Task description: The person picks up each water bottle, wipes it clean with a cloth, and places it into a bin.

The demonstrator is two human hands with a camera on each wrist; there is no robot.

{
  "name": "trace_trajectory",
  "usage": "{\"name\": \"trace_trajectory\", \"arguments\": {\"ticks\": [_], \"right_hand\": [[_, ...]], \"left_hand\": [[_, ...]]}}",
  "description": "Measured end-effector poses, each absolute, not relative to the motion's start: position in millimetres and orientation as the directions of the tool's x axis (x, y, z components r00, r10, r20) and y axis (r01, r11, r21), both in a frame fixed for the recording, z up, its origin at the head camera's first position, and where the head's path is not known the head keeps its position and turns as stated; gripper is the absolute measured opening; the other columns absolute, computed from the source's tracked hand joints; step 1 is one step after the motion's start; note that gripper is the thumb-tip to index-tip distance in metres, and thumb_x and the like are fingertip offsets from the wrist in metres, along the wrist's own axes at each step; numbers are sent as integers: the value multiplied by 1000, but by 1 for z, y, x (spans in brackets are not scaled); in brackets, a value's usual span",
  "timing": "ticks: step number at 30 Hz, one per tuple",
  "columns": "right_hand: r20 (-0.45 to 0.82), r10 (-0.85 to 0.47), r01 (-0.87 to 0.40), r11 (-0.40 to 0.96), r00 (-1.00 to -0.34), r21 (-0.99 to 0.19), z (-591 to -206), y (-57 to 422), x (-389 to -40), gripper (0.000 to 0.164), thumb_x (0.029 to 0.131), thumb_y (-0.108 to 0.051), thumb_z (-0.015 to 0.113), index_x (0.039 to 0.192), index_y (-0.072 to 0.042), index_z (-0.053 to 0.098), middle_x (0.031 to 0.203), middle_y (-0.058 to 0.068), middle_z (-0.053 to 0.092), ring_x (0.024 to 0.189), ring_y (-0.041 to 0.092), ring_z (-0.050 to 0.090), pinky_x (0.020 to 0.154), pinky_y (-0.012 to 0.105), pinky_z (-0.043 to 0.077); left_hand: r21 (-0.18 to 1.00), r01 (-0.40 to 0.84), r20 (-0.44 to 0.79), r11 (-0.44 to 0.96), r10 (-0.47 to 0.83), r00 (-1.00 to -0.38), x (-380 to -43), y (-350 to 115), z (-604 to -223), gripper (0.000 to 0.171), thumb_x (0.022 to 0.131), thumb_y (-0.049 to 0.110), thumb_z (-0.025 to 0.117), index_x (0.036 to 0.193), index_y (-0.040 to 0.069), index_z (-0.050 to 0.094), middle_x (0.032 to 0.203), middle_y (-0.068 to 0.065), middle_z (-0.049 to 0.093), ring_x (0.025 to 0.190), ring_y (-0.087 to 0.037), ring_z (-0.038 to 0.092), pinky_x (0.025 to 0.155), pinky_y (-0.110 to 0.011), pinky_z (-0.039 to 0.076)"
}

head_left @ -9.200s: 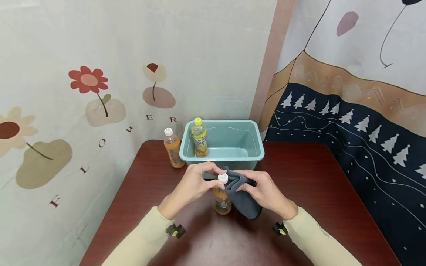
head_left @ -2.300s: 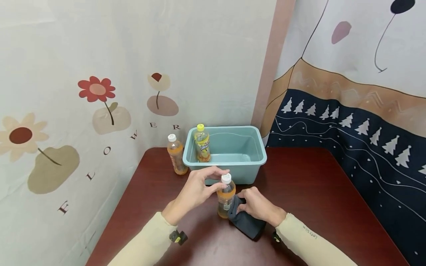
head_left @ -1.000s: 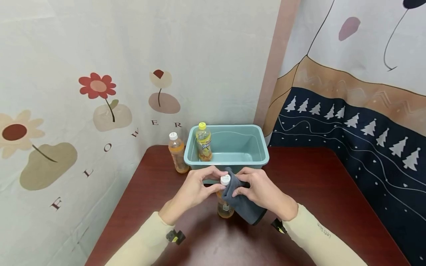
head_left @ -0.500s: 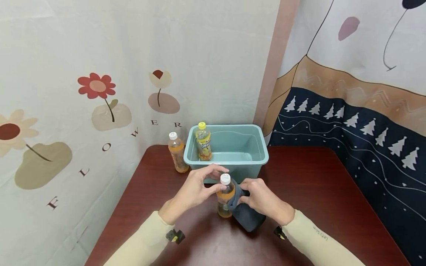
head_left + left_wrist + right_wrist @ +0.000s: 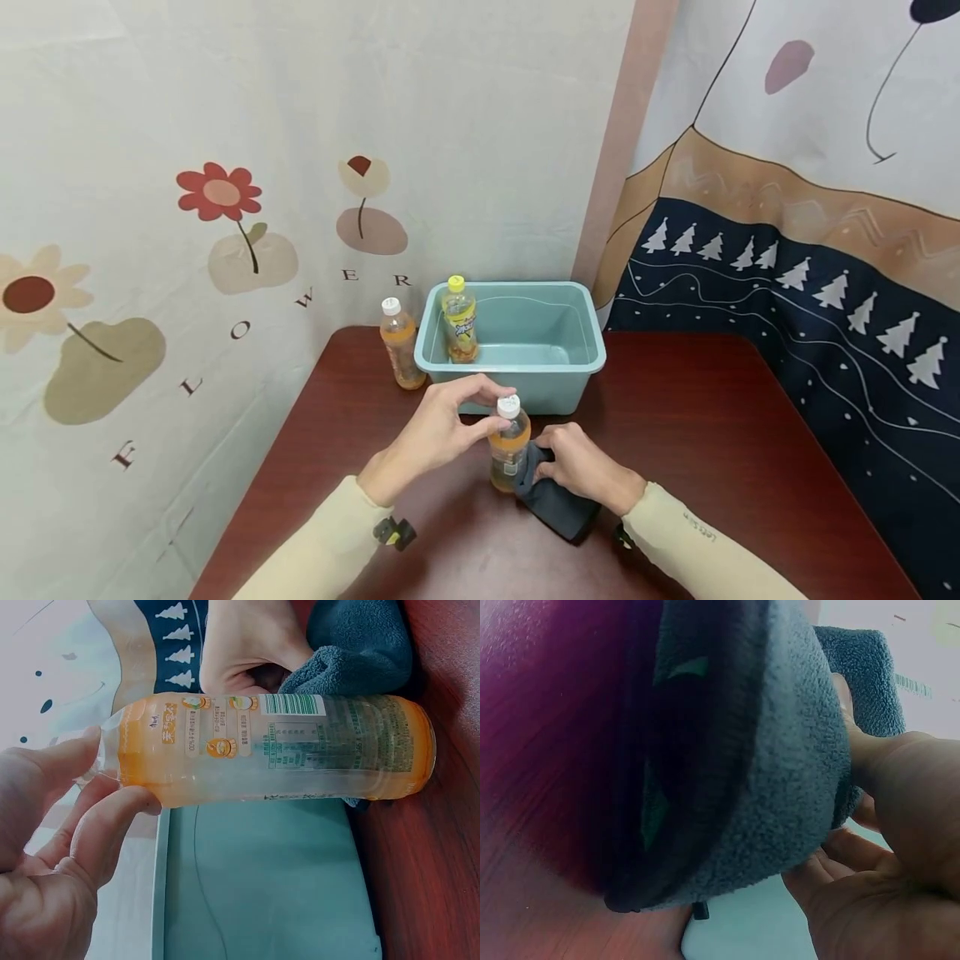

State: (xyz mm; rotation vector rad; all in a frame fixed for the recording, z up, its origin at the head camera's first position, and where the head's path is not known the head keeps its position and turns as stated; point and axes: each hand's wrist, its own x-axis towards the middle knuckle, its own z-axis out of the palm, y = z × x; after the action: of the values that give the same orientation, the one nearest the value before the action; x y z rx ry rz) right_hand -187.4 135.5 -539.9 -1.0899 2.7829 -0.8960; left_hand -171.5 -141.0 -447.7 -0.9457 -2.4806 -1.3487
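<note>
A clear plastic drink bottle (image 5: 508,450) with a white cap and an orange-banded label stands upright on the table. My left hand (image 5: 450,417) pinches it at the top, and in the left wrist view thumb and fingers are around its neck. Low on the bottle's right side, my right hand (image 5: 581,467) grips a dark grey cloth (image 5: 558,504) and presses it against the label. The cloth's loose end hangs down to the table. In the right wrist view the fuzzy cloth (image 5: 795,765) fills the middle and hides most of the bottle.
A light blue plastic bin (image 5: 525,392) stands just behind the bottle. Inside its left end is a yellow-capped bottle (image 5: 460,325). Another white-capped bottle (image 5: 400,350) stands left of the bin. The dark red table (image 5: 697,450) reaches printed wall cloths at the back and right.
Over the last second my right hand has brought the cloth down from the cap to the bottle's lower side. It was similarly low 2.3 seconds ago. My left hand stays at the neck.
</note>
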Motion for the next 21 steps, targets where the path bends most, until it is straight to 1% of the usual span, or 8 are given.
{"name": "trace_trajectory", "arguments": {"ticks": [6, 7, 11, 13, 18, 21], "right_hand": [[179, -611, -599, 602, -771, -528, -540, 134, -187, 22, 92, -4, 98, 110, -14, 92, 106, 1, 85, 102, 10, 81, 79, 21, 64], [182, -610, -600, 601, -771, -528, -540, 133, -187, 22, 92, -4, 98, 110, -15, 92, 106, 1, 85, 102, 10, 81, 79, 21, 64], [206, -610, -611, 586, -765, -533, -540, 133, -187, 23, 92, -2, 97, 109, -16, 93, 105, -1, 86, 102, 9, 81, 80, 22, 65], [214, -609, -612, 577, -764, -542, -538, 134, -186, 22, 93, -2, 97, 111, -15, 93, 105, 0, 86, 102, 10, 81, 81, 23, 67], [252, -594, -620, 564, -764, -546, -522, 137, -183, 27, 93, -5, 98, 119, -8, 92, 105, 1, 87, 100, 11, 83, 81, 23, 69], [304, -584, -642, 549, -752, -534, -505, 138, -183, 27, 94, -8, 98, 120, -11, 92, 106, -2, 88, 100, 11, 84, 83, 25, 69]], "left_hand": [[715, 596, 419, 365, 458, -784, -174, -142, -449, 38, 102, 19, 95, 136, 29, 83, 134, 9, 85, 117, -11, 85, 102, -35, 71], [716, 593, 416, 369, 458, -786, -174, -143, -448, 38, 102, 19, 94, 136, 30, 83, 134, 9, 85, 118, -11, 84, 102, -33, 71], [718, 582, 400, 382, 459, -794, -173, -146, -447, 38, 102, 18, 95, 136, 31, 82, 132, 11, 85, 119, -10, 84, 103, -33, 70], [723, 576, 393, 382, 459, -797, -174, -146, -448, 38, 102, 18, 95, 135, 32, 82, 130, 11, 85, 118, -10, 84, 103, -33, 70], [734, 567, 380, 374, 466, -799, -174, -146, -449, 37, 103, 20, 93, 136, 32, 82, 129, 11, 86, 117, -10, 84, 102, -32, 70], [735, 565, 379, 374, 465, -800, -174, -146, -447, 37, 103, 21, 93, 136, 32, 82, 128, 10, 86, 116, -10, 85, 102, -32, 70]]}}
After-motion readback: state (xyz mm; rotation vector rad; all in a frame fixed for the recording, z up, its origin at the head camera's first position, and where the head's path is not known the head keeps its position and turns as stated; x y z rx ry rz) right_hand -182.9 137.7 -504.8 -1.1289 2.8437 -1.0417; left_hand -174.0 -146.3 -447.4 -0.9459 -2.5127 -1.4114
